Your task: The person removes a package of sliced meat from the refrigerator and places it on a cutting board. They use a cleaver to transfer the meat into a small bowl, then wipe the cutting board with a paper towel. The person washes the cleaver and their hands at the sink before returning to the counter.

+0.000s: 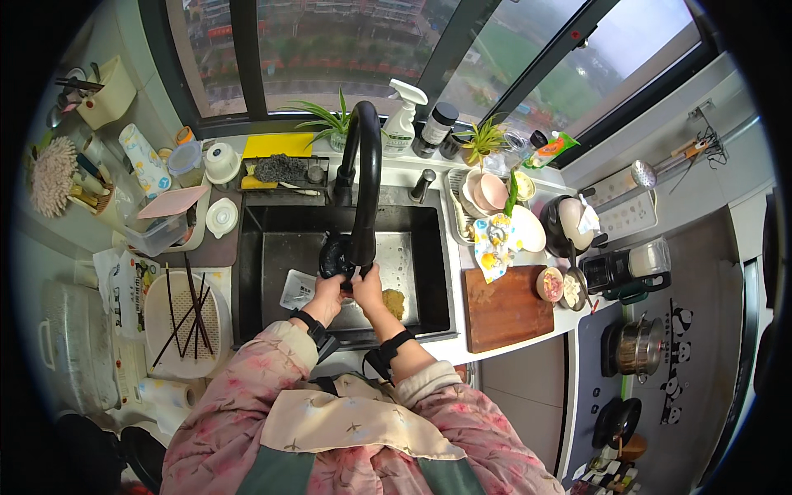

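Observation:
A dark round bowl (335, 255) is held inside the black sink (250, 272), below the curved black faucet (366, 185). My left hand (326, 298) grips the near rim of the bowl. Close beside it, my right hand (369, 292) is also at the bowl, its fingers partly hidden behind the faucet head. On the sink floor left of my hands lies a white plastic packet (297, 289) bearing writing. A yellowish-brown sponge or scrubber (394, 303) rests on the sink floor just right of my right wrist.
A wooden cutting board (507, 308) lies right of the sink, with a bowl of chopped food (549, 284) at its edge. Behind it stands a dish rack (456, 213) with bowls. Chopsticks lie across a white basket (162, 309) at left. A steel pot (640, 346) stands far right.

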A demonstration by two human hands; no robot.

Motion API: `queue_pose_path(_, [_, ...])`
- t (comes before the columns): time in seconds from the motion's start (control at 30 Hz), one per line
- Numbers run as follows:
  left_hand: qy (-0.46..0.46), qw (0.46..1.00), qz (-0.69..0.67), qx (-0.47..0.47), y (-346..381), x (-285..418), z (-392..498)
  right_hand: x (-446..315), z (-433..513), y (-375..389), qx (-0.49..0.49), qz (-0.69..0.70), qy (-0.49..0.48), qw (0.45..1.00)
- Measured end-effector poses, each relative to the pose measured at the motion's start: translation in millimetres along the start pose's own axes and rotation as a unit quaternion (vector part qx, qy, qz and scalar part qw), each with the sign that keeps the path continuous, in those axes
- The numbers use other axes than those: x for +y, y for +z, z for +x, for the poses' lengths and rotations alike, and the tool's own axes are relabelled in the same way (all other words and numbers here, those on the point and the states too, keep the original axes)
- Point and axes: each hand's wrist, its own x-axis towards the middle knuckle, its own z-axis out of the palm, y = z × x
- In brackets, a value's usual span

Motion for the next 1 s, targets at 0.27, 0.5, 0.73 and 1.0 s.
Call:
queue_pose_path(0.27, [0.382,0.794,0.473,0.027,-9.1,46.2,-51.5,30.1,15.7,11.9,-0.132,0.297,0.284,0.902])
queue_pose_path(0.5, [0.514,0.531,0.674,-0.003,1.7,85.5,-89.1,16.6,12.1,17.5,-0.217,0.432,0.327,0.812])
queue_pose_path(0.73, [0.43,0.696,0.571,0.075,-38.5,61.2,-30.9,20.7,9.7,-1.9,-0.176,0.282,0.25,0.909])
queue_pose_path(1.0, [0.108,0.98,0.159,-0.045,-39.5,21.9,-0.5,15.4,-2.0,-32.1,-0.162,0.238,0.221,0.932])
